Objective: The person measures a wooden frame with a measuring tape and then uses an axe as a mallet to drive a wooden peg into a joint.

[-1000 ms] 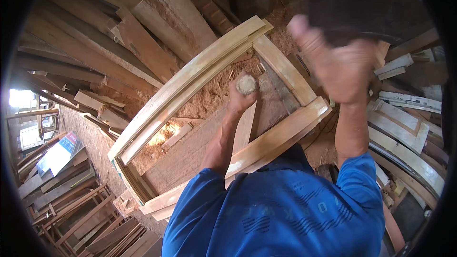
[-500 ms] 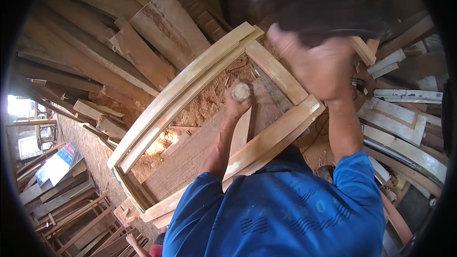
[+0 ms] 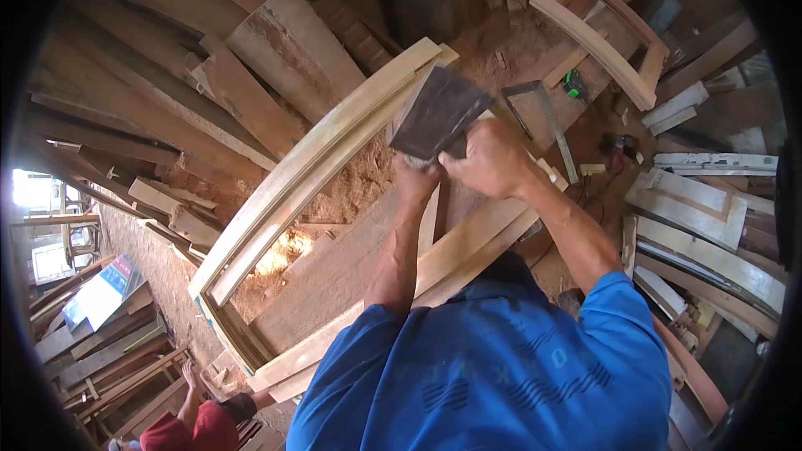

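Note:
My right hand (image 3: 493, 163) is closed around a mallet with a dark, blocky head (image 3: 439, 113). The head sits right above my left hand (image 3: 416, 179), whose fingers wrap a chisel by its round handle. That handle is now covered by the mallet head, and no blade shows. Both hands are over the right part of a large pale wooden frame (image 3: 322, 150) with a curved far rail. Its near rail (image 3: 480, 242) runs close in front of my body. A brown board and wood shavings show through the frame's opening.
Stacked planks (image 3: 150, 25) fill the far left. At the far right lie a smaller wooden frame (image 3: 560, 17), a green-and-black tape measure (image 3: 573, 83) and a metal square (image 3: 553, 121). A red-and-black tool (image 3: 620, 152) lies near white boards (image 3: 710, 165). Someone in red (image 3: 213, 428) is at lower left.
The mallet has come down and left from its raised place at the upper right, over my left hand. The left hand has stayed nearly still. More of the person in red shows.

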